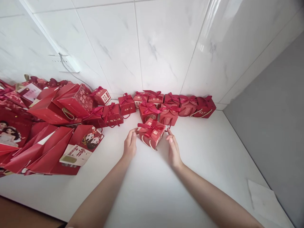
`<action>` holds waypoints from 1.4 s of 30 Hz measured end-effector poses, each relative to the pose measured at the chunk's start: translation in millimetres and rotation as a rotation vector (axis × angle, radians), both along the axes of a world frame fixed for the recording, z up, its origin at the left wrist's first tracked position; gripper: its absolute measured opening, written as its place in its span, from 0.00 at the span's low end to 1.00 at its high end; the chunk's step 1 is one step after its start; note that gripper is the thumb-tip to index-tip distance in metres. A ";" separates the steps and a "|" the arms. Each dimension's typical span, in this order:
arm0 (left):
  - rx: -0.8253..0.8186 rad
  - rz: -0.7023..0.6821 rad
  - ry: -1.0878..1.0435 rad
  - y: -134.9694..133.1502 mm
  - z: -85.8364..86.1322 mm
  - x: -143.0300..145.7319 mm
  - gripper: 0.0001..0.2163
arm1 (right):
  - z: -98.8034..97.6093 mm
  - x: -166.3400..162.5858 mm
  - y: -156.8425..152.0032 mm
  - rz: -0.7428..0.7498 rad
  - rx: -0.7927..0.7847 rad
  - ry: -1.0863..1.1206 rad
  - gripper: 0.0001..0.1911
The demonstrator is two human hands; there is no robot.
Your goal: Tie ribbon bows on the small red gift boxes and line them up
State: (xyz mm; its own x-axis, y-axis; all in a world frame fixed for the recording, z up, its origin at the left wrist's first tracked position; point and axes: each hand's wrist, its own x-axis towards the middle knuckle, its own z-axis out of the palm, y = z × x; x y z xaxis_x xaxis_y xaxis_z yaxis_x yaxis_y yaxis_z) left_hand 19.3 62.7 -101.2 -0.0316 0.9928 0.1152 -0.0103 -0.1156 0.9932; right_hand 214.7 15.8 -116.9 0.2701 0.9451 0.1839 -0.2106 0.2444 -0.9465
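The small red gift box with a ribbon bow sits on the white table, between the two hands, in front of the other boxes and turned at an angle to them. The left hand and the right hand are both open, with the fingers a little bent, one at each side; probably they stand so in order to keep the box balanced or straight. Whether the left fingertips touch it, I cannot tell; the right ones seem just apart. Close behind are two ribboned boxes, and behind these a row of boxes near the tiled wall, which limits the room backward. To the left, large red bags crowd that side; at the right lies a white sheet.
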 end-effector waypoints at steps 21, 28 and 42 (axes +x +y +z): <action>-0.099 -0.334 -0.081 11.8 21.3 -40.3 0.30 | 0.0 5.5 -0.3 0.178 -0.061 0.190 0.25; -0.028 -0.130 -0.155 15.0 19.6 -35.9 0.23 | -2.9 3.4 -3.7 0.027 -0.061 0.057 0.21; -0.061 -0.240 -0.089 -8.8 36.6 -13.8 0.21 | 10.4 3.3 -10.0 -0.057 0.104 -0.263 0.15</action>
